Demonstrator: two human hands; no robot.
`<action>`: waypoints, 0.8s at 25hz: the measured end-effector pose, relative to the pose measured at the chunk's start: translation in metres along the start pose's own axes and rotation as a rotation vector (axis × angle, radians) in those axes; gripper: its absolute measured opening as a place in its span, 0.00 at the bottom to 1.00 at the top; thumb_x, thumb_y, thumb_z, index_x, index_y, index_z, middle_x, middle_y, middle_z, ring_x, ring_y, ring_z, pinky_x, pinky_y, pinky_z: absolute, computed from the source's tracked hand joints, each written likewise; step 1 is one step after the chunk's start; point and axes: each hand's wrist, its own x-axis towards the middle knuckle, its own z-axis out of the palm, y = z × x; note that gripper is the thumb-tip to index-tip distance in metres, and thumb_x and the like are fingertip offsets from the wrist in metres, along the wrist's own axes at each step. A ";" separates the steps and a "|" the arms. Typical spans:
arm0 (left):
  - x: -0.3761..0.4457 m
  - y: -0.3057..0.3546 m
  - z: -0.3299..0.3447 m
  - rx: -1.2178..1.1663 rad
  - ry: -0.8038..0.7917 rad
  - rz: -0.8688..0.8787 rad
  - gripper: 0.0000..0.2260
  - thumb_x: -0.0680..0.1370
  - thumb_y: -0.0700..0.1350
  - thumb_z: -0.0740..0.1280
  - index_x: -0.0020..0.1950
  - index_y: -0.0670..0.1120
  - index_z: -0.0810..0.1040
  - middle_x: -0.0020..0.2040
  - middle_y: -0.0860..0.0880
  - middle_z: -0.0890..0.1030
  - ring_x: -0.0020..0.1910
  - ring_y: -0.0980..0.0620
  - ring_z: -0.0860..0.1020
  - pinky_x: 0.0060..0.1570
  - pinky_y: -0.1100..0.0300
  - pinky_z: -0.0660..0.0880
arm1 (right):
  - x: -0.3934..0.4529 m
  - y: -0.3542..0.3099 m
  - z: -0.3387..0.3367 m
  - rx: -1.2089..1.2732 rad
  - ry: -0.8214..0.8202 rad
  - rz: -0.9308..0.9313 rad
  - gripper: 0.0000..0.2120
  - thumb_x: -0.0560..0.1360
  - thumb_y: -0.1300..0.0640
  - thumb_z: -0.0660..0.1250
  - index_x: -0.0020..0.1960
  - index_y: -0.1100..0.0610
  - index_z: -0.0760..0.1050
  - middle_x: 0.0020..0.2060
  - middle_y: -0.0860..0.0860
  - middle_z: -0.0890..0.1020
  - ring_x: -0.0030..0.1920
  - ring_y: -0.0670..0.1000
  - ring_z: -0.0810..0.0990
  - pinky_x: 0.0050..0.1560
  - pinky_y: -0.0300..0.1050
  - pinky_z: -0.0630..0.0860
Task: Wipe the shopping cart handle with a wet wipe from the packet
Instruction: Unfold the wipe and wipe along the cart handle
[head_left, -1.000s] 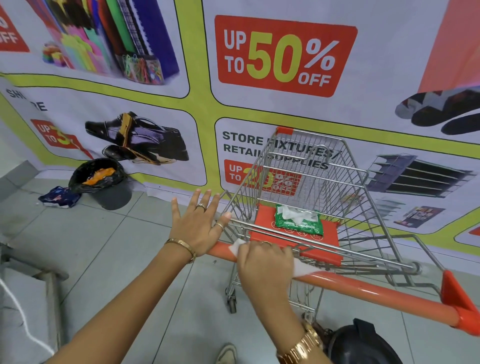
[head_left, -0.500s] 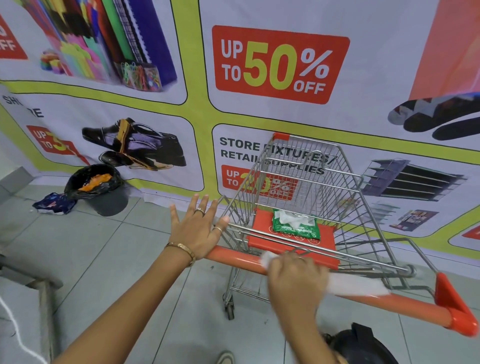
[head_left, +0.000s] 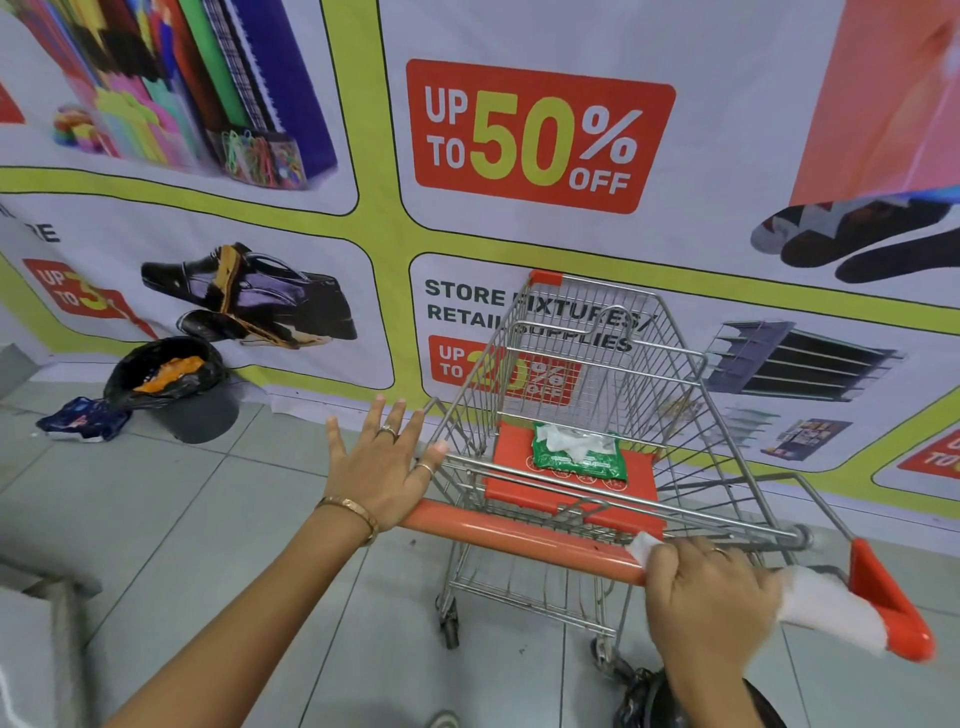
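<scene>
A wire shopping cart (head_left: 587, 364) stands in front of me with an orange handle (head_left: 519, 540) across its near end. My right hand (head_left: 711, 608) is wrapped around the handle's right part, shut on a white wet wipe (head_left: 826, 608) that trails out to the orange end cap (head_left: 888, 603). My left hand (head_left: 382, 462) rests flat at the handle's left end, fingers spread, holding nothing. A green wipe packet (head_left: 576, 452) lies on the orange child seat flap (head_left: 511, 467), with a white wipe sticking out of its top.
A big sale banner (head_left: 540, 135) covers the wall just beyond the cart. A grey bin lined with a black bag (head_left: 171, 384) stands on the tiled floor at left, with a blue wrapper (head_left: 80, 418) beside it. A dark bag (head_left: 644, 696) hangs under my right arm.
My right hand has slid the wipe along the handle from the left-middle to near the right end cap. My left hand has stayed at the left end.
</scene>
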 end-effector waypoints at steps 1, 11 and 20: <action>0.000 0.001 0.001 0.006 0.004 0.001 0.28 0.77 0.63 0.42 0.75 0.54 0.50 0.78 0.51 0.51 0.77 0.50 0.42 0.70 0.35 0.36 | -0.003 -0.017 0.002 0.026 0.007 0.005 0.19 0.67 0.56 0.51 0.23 0.60 0.74 0.20 0.56 0.77 0.24 0.56 0.74 0.36 0.46 0.68; 0.000 -0.003 0.001 0.012 0.007 -0.004 0.28 0.77 0.63 0.42 0.75 0.55 0.50 0.78 0.52 0.52 0.77 0.51 0.42 0.70 0.35 0.36 | -0.015 -0.005 0.010 -0.021 0.057 -0.246 0.17 0.70 0.55 0.53 0.36 0.59 0.79 0.29 0.55 0.81 0.29 0.57 0.77 0.36 0.47 0.69; 0.000 -0.002 0.001 0.050 0.031 -0.005 0.29 0.76 0.64 0.42 0.75 0.54 0.52 0.78 0.51 0.54 0.77 0.50 0.44 0.70 0.35 0.36 | -0.027 -0.050 0.010 0.022 -0.001 -0.228 0.16 0.72 0.53 0.54 0.41 0.56 0.80 0.35 0.52 0.83 0.36 0.57 0.79 0.46 0.48 0.67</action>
